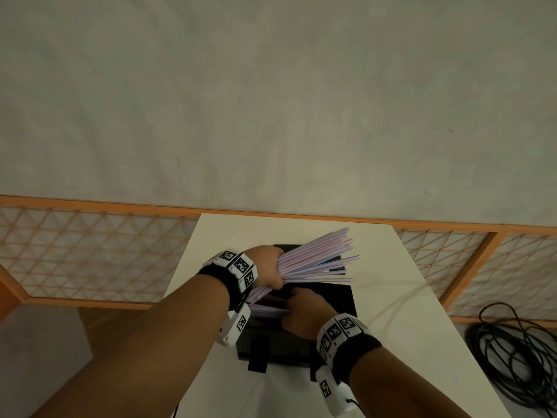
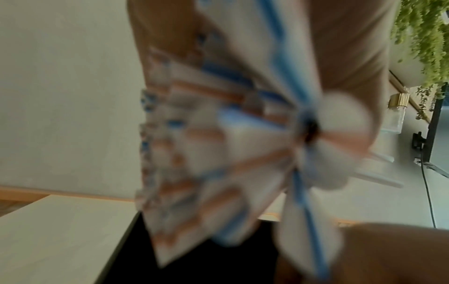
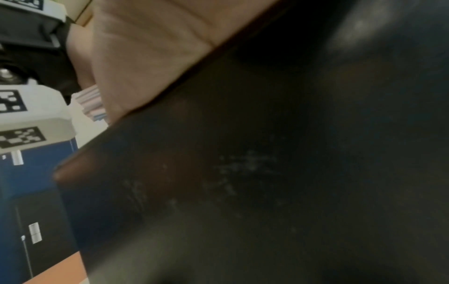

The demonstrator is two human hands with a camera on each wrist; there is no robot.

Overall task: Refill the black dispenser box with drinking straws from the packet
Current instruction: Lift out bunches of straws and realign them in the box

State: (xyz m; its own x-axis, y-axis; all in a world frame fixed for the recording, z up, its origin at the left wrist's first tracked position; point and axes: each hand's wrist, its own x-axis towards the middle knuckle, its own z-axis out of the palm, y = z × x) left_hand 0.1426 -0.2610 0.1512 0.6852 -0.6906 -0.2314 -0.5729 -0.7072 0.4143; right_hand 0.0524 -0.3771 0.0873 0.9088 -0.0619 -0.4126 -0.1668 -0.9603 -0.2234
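Straws: a thick bundle of thin striped straws (image 1: 313,260) (white with pink and blue lines), fanning out to the right above the box.
Left hand (image 1: 266,268): grip wrapped tight round the bundle's near end.
Right hand (image 1: 304,315): fingers curled onto straws lying inside the box's open top; exact grip hard to tell.
Dispenser box (image 1: 328,300): matte black, rectangular, standing on the smooth pale bench (image 1: 391,297).
Floor: coiled black cable (image 1: 512,351) at right.

The straws (image 1: 316,260) look like smooth striped plastic; the black dispenser box (image 1: 334,300) seems glossy plastic, smudged up close; the tabletop (image 1: 401,297) is matt and pale.
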